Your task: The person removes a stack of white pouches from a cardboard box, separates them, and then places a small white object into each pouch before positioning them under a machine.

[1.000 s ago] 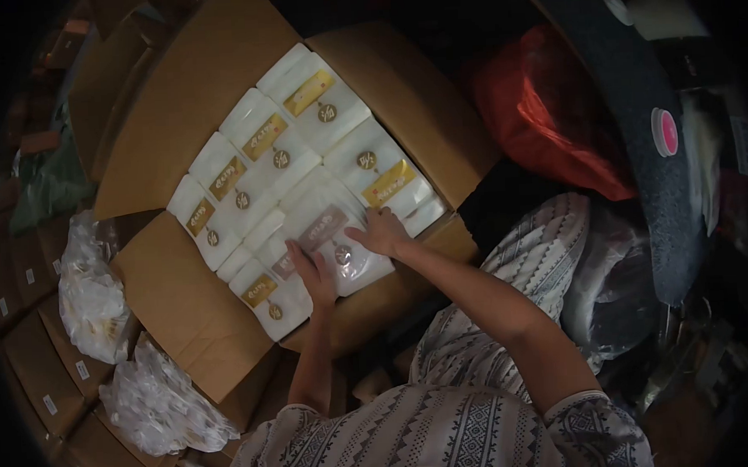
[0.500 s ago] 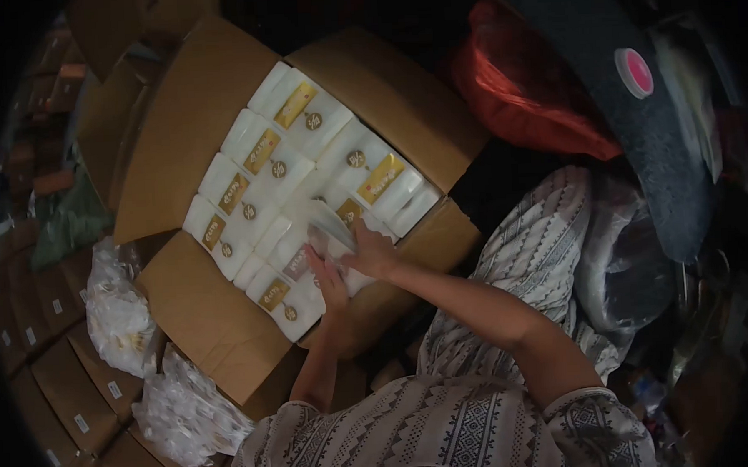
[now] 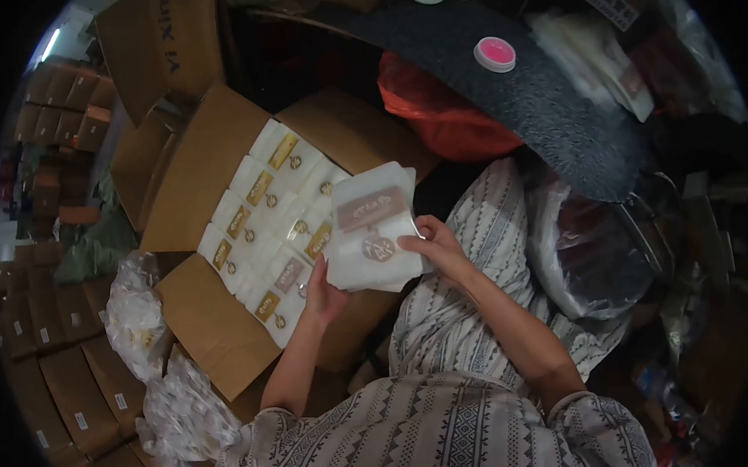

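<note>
Two hands, one white packet held above an open carton.

Head view: the white packet (image 3: 372,229) hangs tilted in front of the person's chest, above the near right corner of the carton (image 3: 215,328), clear of the rows of packed packets (image 3: 260,207) lying flat inside. The right hand (image 3: 435,246) has its grip closed on the packet's right edge, thumb across the front. The left hand (image 3: 322,292) meets the lower left corner from beneath; its fingers are hidden behind the packet, so I cannot tell how far that grip is closed. The brown label's print is too small to read. Clear bags (image 3: 135,315) lie left of the carton, their contents unclear.
</note>
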A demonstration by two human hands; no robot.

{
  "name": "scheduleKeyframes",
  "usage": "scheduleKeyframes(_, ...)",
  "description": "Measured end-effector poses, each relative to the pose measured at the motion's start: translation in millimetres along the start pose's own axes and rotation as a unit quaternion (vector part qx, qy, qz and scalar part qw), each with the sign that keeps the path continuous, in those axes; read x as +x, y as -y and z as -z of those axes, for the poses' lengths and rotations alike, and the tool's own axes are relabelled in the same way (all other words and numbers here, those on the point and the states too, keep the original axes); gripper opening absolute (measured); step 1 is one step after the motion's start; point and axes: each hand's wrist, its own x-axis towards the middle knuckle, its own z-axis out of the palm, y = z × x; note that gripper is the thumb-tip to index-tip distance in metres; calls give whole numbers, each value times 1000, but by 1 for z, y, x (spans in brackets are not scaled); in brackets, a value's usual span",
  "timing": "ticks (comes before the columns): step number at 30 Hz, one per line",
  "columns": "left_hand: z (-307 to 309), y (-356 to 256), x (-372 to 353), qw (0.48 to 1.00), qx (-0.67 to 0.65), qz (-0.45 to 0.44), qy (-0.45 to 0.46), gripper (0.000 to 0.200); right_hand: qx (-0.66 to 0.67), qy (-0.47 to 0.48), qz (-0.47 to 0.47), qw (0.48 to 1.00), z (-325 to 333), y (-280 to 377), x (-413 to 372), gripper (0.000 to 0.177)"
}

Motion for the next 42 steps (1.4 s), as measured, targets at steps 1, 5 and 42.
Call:
scheduleKeyframes(1, -21, -1, -4, 1000, 13, -14, 1, 63, 44, 5, 30, 999, 6, 14, -14, 41)
scheduleKeyframes(5, -89, -5, -20, 965, 73, -175, 181, 78, 126, -2, 155, 980, 21, 68, -70, 52)
scheduleKeyframes(42, -244, 122, -24, 921, -69, -33, 381, 79, -11, -86, 209, 974, 133, 92, -276, 39)
